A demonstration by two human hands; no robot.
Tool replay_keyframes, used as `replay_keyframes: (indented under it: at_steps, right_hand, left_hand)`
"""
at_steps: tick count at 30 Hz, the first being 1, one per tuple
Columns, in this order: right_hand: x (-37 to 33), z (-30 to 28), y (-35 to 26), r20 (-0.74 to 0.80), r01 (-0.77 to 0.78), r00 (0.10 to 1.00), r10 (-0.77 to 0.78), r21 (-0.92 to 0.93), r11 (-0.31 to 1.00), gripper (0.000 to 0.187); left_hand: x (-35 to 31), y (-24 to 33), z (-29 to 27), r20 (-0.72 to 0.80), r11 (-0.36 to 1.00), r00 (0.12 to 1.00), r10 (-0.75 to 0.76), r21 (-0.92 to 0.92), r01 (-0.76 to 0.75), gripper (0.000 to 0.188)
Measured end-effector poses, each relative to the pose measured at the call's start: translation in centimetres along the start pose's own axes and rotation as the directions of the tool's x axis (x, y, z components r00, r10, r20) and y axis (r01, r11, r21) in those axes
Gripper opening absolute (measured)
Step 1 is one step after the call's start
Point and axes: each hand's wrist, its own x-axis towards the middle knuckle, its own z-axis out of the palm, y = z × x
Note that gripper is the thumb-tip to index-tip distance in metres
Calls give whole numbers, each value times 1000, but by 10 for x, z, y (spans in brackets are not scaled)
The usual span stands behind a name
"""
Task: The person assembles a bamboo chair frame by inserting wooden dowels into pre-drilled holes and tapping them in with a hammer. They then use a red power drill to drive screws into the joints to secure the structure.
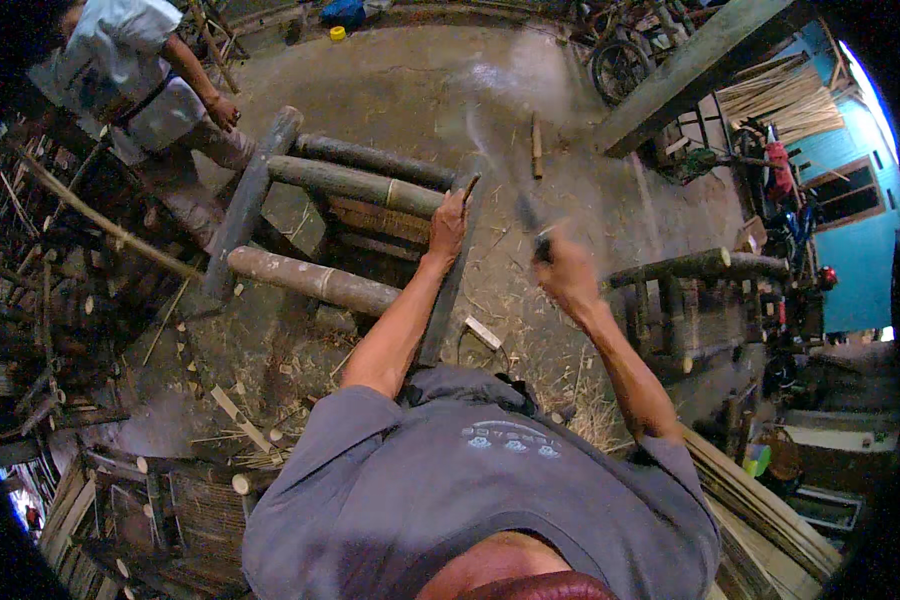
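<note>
A bamboo frame, with thick round poles joined to dark end posts, stands in front of me. My left hand is at its right end, where a rail meets the dark post. Its fingers close on a thin brown peg-like stick that points up and away. To the right, my right hand is raised and closed around the handle of a dark tool. Motion smears the tool's far end, so its kind cannot be made out.
At the far left stands another person, close to the frame. Wood shavings and a loose bamboo piece litter the floor. More bamboo furniture is on the right, with stacked strips at lower right and a concrete pillar beyond.
</note>
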Motion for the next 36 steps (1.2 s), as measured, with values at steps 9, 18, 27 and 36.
replay_keyframes:
  at_steps: [9, 18, 27, 36]
  right_hand:
    - [44, -60, -20, 1, -104, 994, 106, 226, 969, 23]
    - [-23, 12, 14, 427, -163, 883, 193, -107, 981, 43]
    - [94, -77, -64, -350, 36, 885, 306, 708, 706, 15]
    - [19, 0, 5, -11, -25, 1000, 24, -65, 998, 37]
  left_hand:
    - [10, 65, -16, -109, 984, 979, 170, 78, -162, 20]
    - [20, 55, -11, -4, 964, 985, 172, 207, -167, 21]
    - [27, 22, -39, 142, 904, 979, 148, 383, -192, 38]
    - [23, 37, -24, 66, 969, 994, 88, 227, -101, 25]
